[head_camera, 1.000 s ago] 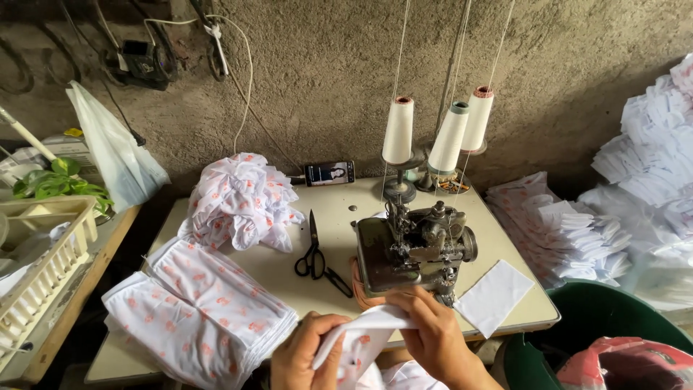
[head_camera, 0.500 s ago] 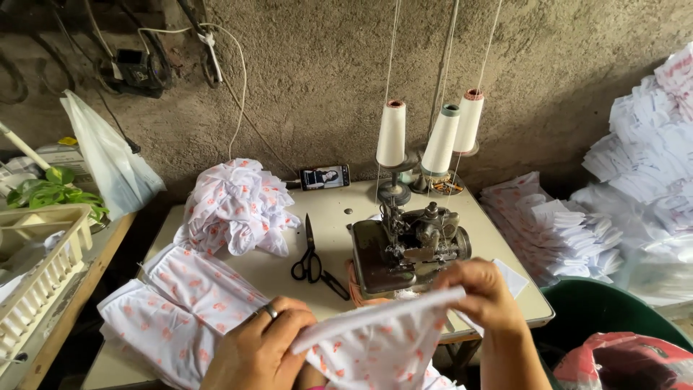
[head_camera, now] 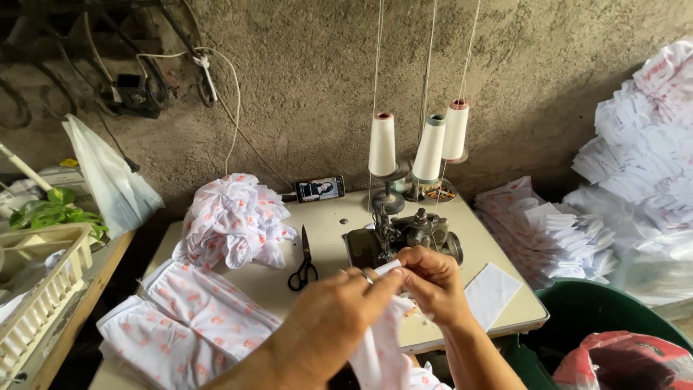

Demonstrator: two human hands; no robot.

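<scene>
Head view looks down on a pale sewing table pushed against a rough wall; its right and near edges are free, while the left edge runs close to a wooden bench. Bare tabletop remains only in a strip around the scissors and at the far right corner.

Off the right edge, tall stacks of cut white fabric pieces crowd the floor space, with a green bin below holding a red-and-white bag. One bundled heap of printed cloth sits at the table's back left, and two flat printed pieces overhang the near left corner. A white plastic basket stands on the bench; its contents are unclear.

One overlock machine sits mid-table, with three thread cones behind it, one loose white patch beside it, and one phone by the wall.

The left hand and right hand are both closed, pinching a white fabric strip just in front of the machine.
</scene>
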